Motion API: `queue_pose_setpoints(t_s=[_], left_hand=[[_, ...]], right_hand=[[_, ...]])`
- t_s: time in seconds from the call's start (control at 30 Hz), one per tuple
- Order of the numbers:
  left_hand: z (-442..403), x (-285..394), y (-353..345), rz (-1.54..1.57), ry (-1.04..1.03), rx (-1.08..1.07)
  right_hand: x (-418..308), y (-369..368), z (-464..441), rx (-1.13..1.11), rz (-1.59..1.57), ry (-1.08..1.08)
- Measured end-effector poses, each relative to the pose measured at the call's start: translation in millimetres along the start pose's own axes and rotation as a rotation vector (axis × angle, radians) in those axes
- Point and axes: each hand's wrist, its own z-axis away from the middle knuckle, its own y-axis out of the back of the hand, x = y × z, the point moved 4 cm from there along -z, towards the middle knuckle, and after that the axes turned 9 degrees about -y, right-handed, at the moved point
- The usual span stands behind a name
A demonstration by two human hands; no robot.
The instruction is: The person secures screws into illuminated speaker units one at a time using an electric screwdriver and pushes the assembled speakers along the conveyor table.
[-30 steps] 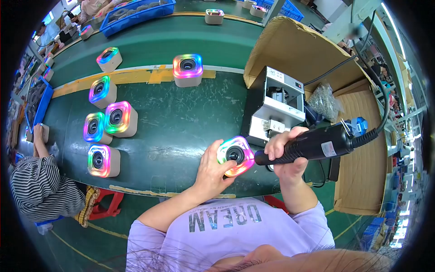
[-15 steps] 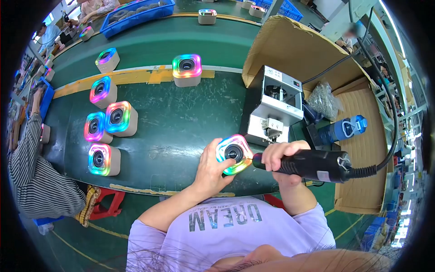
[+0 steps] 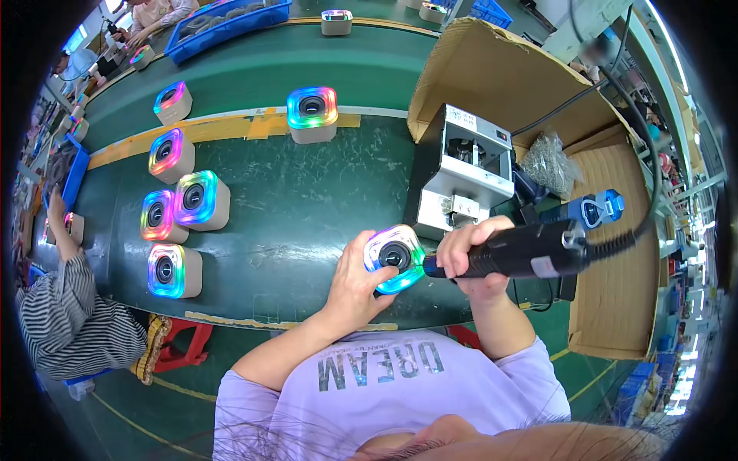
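Near the table's front edge, my left hand [image 3: 355,278] grips a square speaker [image 3: 407,243] with a glowing coloured rim and a round black cone, its thumb on the face. My right hand [image 3: 477,257] is wrapped round a black electric screwdriver [image 3: 526,252], held nearly level. The tool's tip meets the right side of the speaker's lit rim; the screw, if any, is too small to make out. A cable runs from the tool's back end up to the right. Just beyond my right hand stands a black-and-silver screw feeder [image 3: 465,173].
Several lit speakers [image 3: 201,201] stand at the left and along the yellow-taped strip [image 3: 223,132]. An open cardboard box [image 3: 611,269] surrounds the feeder, a bag of screws [image 3: 550,165] and a blue bottle [image 3: 592,209]. A co-worker in a striped sleeve [image 3: 77,315] sits at left.
The screwdriver has shifted slightly left and up with my right hand, its tip still at the speaker's rim. The rim lights have changed colour. The striped-sleeved co-worker's arm has reached forward.
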Motion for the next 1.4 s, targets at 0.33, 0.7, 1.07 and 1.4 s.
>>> queue_pose_setpoints(t_s=[0.33, 0.7, 1.07, 1.4], left_hand=[[0.2, -15.1, 13.1, 0.052, 0.124, -0.318], [-1.6, -9.4, 3.8, -0.040, 0.035, 0.082], [-1.1, -11.9, 1.1, 0.004, 0.031, 0.105], [-6.1, -8.3, 4.9, 0.000, 0.002, 0.089]], right_hand=[[-40.6, 49.6, -23.4, 0.402, 0.248, 0.121], [-21.2, 36.5, -11.4, 0.391, 0.035, -0.100], [-2.2, -0.2, 11.8, 0.260, 0.083, 0.071], [5.4, -15.1, -7.2, -0.006, -0.036, -0.027]])
